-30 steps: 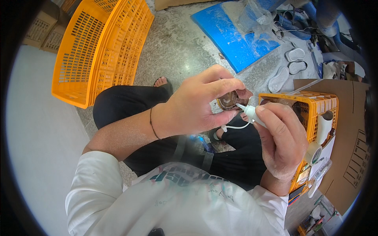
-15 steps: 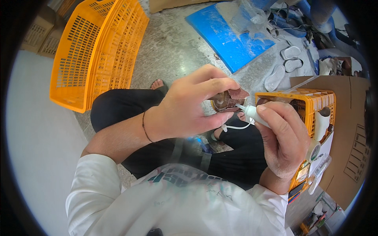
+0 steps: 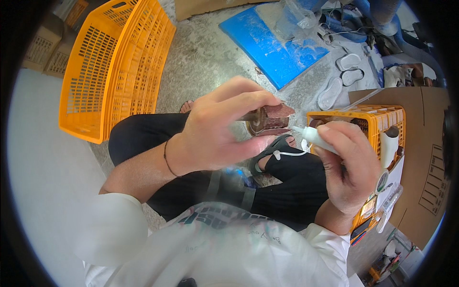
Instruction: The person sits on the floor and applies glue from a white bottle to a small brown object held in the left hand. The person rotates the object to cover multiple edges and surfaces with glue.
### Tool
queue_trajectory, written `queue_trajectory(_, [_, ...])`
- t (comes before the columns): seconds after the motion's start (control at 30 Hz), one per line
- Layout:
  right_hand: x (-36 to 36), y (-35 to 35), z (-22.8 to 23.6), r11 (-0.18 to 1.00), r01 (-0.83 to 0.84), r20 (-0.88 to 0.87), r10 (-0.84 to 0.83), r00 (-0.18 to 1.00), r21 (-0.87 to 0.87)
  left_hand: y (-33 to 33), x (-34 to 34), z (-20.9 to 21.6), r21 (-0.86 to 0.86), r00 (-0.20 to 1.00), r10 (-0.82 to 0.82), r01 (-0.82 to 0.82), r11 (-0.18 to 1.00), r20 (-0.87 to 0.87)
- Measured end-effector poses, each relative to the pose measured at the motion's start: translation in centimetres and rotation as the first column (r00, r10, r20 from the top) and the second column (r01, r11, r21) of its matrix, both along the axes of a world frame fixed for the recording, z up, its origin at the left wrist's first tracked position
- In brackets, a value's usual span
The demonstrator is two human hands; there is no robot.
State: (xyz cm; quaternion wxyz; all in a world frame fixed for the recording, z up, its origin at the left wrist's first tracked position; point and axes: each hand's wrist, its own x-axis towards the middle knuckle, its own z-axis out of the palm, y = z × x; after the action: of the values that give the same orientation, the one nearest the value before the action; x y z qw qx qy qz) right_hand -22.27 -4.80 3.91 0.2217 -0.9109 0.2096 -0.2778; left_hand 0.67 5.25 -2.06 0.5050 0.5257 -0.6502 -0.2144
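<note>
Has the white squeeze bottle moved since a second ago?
Yes. Judged against the orange crate on the right, the white squeeze bottle has shifted slightly rightward, toward that crate.

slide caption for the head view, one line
Left hand holds a brown rounded piece while the right hand points a white nozzle bottle toward it.

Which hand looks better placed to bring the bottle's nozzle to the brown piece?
Probably the right hand: it grips the white bottle, nozzle pointing toward the brown piece, which the left hand holds.
</note>
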Motion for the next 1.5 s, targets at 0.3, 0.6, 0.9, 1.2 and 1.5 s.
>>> queue_trajectory(0.3, [0.9, -1.0, -2.0, 0.582, -0.151, 0.299, -0.167, 0.939, 0.799, 0.0, -0.5, -0.1, 0.101, 0.905, -0.005, 0.052, 0.994, -0.426])
queue_trajectory(0.6, [3.4, 0.9, -3.5, 0.599, -0.111, 0.26, -0.168, 0.951, 0.793, -0.3, -1.5, -1.0, 0.035, 0.902, -0.025, 0.044, 0.998, -0.43])
queue_trajectory(0.9, [3.5, 1.0, -3.1, 0.533, -0.148, 0.289, -0.191, 0.938, 0.833, -0.4, -2.1, -0.8, 0.018, 0.958, 0.049, -0.045, 0.999, -0.281])
queue_trajectory(1.2, [3.6, 0.7, -3.2, 0.436, -0.2, 0.312, -0.2, 0.929, 0.878, -0.5, -2.0, -0.9, -0.09, 0.988, 0.049, -0.063, 0.994, -0.148])
queue_trajectory(1.5, [3.5, 0.2, -4.3, 0.444, -0.226, 0.343, -0.204, 0.917, 0.867, -0.5, -2.2, -1.0, -0.107, 0.982, 0.002, -0.023, 0.994, -0.191])
